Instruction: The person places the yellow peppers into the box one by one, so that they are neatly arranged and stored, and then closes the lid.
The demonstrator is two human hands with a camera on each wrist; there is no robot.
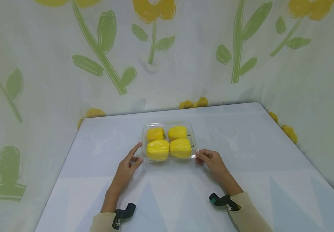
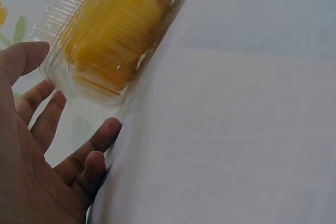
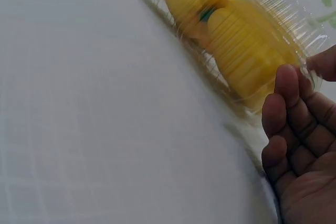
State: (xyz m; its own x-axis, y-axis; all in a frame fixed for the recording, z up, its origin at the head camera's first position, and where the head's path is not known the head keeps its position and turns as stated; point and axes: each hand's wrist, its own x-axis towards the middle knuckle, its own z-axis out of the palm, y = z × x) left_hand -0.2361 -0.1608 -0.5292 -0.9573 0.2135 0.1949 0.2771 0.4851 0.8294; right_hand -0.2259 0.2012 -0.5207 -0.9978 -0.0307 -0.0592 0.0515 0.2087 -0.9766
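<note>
A clear plastic clamshell container [image 1: 145, 145] with several yellow bell peppers [image 1: 157, 149] inside lies on the table, its lid down over them. At its near right corner my right hand [image 1: 213, 162] pinches the rim between thumb and fingers, as the right wrist view shows with the thumb [image 3: 321, 64] on the rim. My left hand [image 1: 124, 170] is at the container's left side with its fingers spread. In the left wrist view the left thumb [image 2: 31, 59] meets the container's end, while the other fingers extend below it.
The white table [image 1: 242, 135] has a pale blue triangle pattern and extends around the container. Behind it hangs a cloth backdrop [image 1: 184, 64] printed with yellow flowers and green leaves. A dark camera mount [image 1: 124, 212] is worn on the left wrist, another mount [image 1: 222, 200] on the right.
</note>
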